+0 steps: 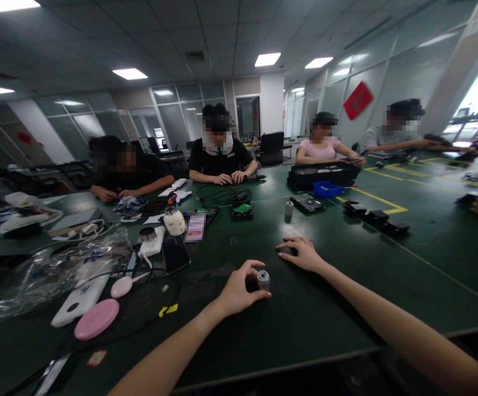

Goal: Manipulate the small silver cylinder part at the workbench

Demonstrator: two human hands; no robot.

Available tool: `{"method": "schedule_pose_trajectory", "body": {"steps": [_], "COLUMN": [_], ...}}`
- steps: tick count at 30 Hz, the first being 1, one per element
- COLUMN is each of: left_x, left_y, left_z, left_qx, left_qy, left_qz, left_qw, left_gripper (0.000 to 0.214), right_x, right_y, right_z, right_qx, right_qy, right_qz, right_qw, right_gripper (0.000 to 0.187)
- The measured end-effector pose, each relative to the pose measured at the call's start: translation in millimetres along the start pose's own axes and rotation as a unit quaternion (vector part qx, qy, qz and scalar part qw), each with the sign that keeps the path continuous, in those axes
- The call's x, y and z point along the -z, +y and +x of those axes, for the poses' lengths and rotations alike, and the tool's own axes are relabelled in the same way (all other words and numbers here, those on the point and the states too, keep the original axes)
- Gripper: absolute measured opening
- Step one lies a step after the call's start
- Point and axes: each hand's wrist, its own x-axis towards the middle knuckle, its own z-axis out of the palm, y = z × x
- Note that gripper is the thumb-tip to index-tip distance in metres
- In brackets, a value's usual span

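Note:
My left hand (pixel 239 289) curls around a small grey cylinder (pixel 263 279) that stands on the dark green table (pixel 305 319), thumb and fingers touching its sides. My right hand (pixel 300 253) lies a little farther out, fingers bent over something small and dark on the table that I cannot make out. A second small grey cylinder (pixel 289 208) stands alone farther away, beside an opened hard drive (pixel 308 203).
Left of my hands lie a black phone (pixel 175 254), a pink disc (pixel 97 319), white devices, cables and plastic bags (pixel 57 269). A blue bin (pixel 327 189) and black trays (pixel 321 173) stand farther off. Several people sit at the table's far side, working.

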Motion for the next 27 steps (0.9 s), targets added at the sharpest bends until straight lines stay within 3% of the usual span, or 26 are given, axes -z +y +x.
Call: {"method": "schedule_pose_trajectory", "body": {"steps": [5, 14, 27], "left_x": [1.0, 0.2, -1.4], "left_y": [2, -1, -3], "left_z": [0, 0, 0], "left_qx": [-0.001, -0.013, -0.021], "left_qy": [-0.001, 0.008, 0.01], "left_qz": [0.002, -0.002, -0.014], "left_qw": [1.0, 1.0, 1.0], "left_gripper": [0.059, 0.059, 0.06], "right_x": [1, -2, -4], "right_y": [-16, -89, -99], "right_z": [1, -25, -33], "right_qx": [0.016, 0.142, 0.142], "right_qy": [0.012, -0.02, 0.02], "right_qz": [0.031, 0.174, 0.187], "right_qw": [0.999, 0.974, 0.972], "right_gripper": [0.015, 0.007, 0.006]}}
